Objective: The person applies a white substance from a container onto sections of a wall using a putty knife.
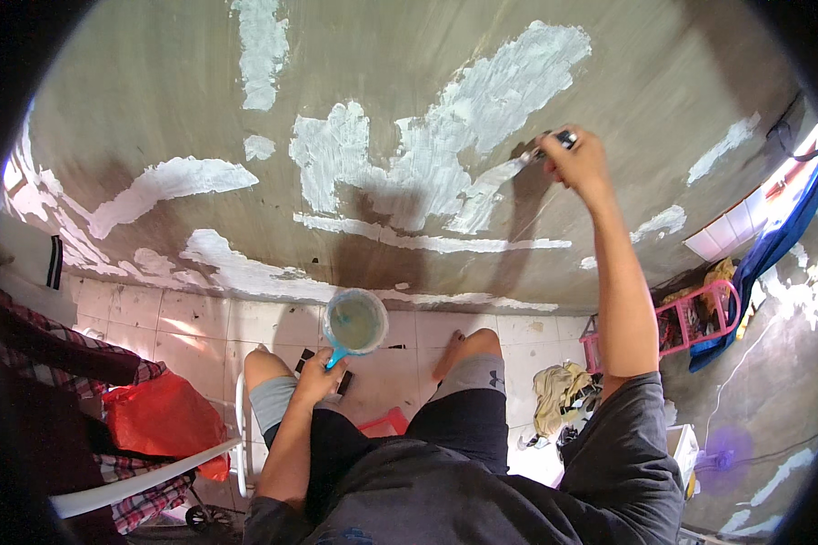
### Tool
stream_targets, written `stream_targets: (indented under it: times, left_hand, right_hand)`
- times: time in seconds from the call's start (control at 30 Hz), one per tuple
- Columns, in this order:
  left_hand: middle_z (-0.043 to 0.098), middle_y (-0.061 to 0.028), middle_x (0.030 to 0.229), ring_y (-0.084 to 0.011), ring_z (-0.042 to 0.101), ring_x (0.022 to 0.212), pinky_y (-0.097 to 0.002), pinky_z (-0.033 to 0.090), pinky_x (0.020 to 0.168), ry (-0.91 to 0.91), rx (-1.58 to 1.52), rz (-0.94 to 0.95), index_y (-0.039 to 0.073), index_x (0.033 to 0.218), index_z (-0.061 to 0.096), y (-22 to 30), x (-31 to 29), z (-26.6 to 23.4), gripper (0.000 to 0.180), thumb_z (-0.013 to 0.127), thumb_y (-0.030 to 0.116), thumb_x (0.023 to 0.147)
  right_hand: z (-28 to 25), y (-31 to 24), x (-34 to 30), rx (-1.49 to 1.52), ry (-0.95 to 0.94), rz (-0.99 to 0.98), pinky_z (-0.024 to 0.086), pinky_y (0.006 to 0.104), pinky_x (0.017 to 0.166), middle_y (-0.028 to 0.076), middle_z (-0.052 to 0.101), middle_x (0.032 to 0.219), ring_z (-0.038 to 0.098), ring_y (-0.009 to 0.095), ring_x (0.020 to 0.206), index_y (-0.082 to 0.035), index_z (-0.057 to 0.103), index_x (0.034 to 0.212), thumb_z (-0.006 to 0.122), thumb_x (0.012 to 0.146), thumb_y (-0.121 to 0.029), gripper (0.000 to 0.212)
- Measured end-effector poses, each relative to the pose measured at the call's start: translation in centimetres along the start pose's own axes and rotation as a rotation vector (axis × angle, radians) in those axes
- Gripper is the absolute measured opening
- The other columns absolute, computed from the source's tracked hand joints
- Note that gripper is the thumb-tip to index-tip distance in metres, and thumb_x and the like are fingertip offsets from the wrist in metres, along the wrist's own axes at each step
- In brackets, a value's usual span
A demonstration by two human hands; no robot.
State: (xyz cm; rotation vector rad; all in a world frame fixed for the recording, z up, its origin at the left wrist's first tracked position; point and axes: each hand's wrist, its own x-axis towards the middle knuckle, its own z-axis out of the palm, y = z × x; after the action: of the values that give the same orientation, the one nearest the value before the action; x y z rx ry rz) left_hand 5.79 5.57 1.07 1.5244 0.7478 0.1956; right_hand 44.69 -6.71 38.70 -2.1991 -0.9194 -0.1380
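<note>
My right hand (576, 167) reaches forward and grips a dark-handled flat tool (524, 160). Its pale, widening head rests against the grey wall (354, 45), at the lower right edge of a large white patch (436, 150). Whether that head is a blade or bristles I cannot tell. Closed around a blue handle, my left hand (319, 377) holds a round dipper (354, 322) level above the floor, between my knees and the wall. White smears coat the dipper's rim, and greyish, wet-looking material lies inside.
Further white streaks (173, 186) cover the wall. To my left are a red bag (168, 413), a white curved rail (145, 479) and plaid cloth. A pink rack (700, 318), a blue sheet and bundled beige cloth (559, 395) lie to my right. Pale tiles (191, 318) cover the floor.
</note>
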Motion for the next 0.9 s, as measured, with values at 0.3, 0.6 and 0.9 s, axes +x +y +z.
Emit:
stream_targets:
  times: [0.3,0.6,0.9]
  left_hand:
    - [0.055,-0.0003,0.058,-0.0082,0.049,0.043,-0.0259,0.037,0.04,0.005,-0.017,-0.023,0.005,0.088,0.057,-0.7,1.0,0.1,0.025,0.066,0.027,0.092]
    - [0.053,0.0013,0.059,-0.0071,0.046,0.043,-0.0249,0.036,0.04,0.001,-0.025,-0.061,0.006,0.09,0.058,0.1,0.4,0.1,0.025,0.067,0.03,0.091]
    - [0.052,0.0016,0.059,-0.007,0.045,0.043,-0.0234,0.035,0.041,-0.028,-0.009,-0.044,0.007,0.087,0.058,-1.3,0.8,0.3,0.024,0.067,0.029,0.092]
  right_hand:
    - [3.1,2.3,-2.1,-0.058,-0.074,-0.054,0.048,0.0309,0.048,0.009,0.063,0.058,0.061,0.016,0.049,0.001,0.065,0.077,0.069,0.081,-0.026,0.028]
    - [0.2,0.3,-2.4,-0.046,0.058,-0.071,0.043,0.0275,0.045,0.006,0.061,0.058,0.056,0.012,0.048,-0.002,0.067,0.08,0.069,0.083,-0.027,0.025]
    - [3.5,2.5,-3.7,0.015,0.175,-0.071,0.049,0.0348,0.059,0.016,0.065,0.068,0.063,0.024,0.06,0.0,0.068,0.081,0.07,0.077,-0.024,0.024]
